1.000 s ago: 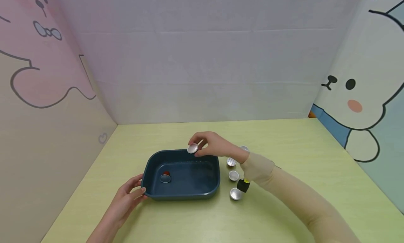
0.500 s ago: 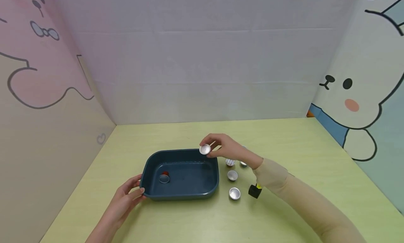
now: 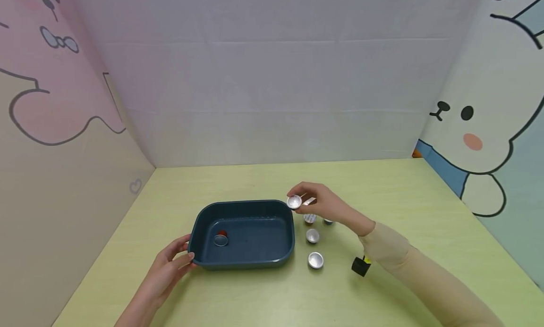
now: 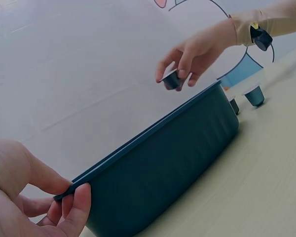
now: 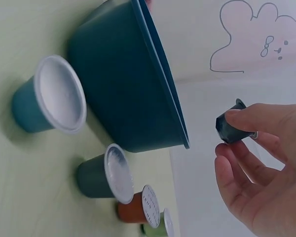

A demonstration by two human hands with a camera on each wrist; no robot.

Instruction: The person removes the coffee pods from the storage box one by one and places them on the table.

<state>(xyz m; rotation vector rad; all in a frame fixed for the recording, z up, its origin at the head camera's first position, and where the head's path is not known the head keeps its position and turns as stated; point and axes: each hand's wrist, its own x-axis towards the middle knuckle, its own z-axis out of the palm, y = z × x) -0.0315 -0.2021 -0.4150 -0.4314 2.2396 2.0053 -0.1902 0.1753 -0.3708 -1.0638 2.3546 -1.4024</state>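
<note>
My right hand [image 3: 325, 204] pinches a dark coffee capsule [image 5: 231, 123] between thumb and fingers, its silver lid [image 3: 294, 202] facing the head camera. It is raised over the back right corner of a dark blue plastic basin [image 3: 242, 264]. At the basin's left end my left hand [image 3: 172, 265] grips the rim, thumb on top and fingers beneath, as the left wrist view shows. Inside the basin, toward its left, lie a small reddish item [image 3: 223, 233] and a round rimmed piece [image 3: 220, 241] beside it.
Several coffee capsules stand on the table right of the basin, among them a blue one [image 5: 49, 98], a dark green one [image 5: 101, 175], a brown one [image 5: 135, 207] and a light green one [image 5: 160, 227]. Printed walls [image 3: 272, 81] enclose the table's back and sides.
My right hand has moved right with the capsule, from above the basin's inside to its back right corner. The left hand keeps its place on the rim.
</note>
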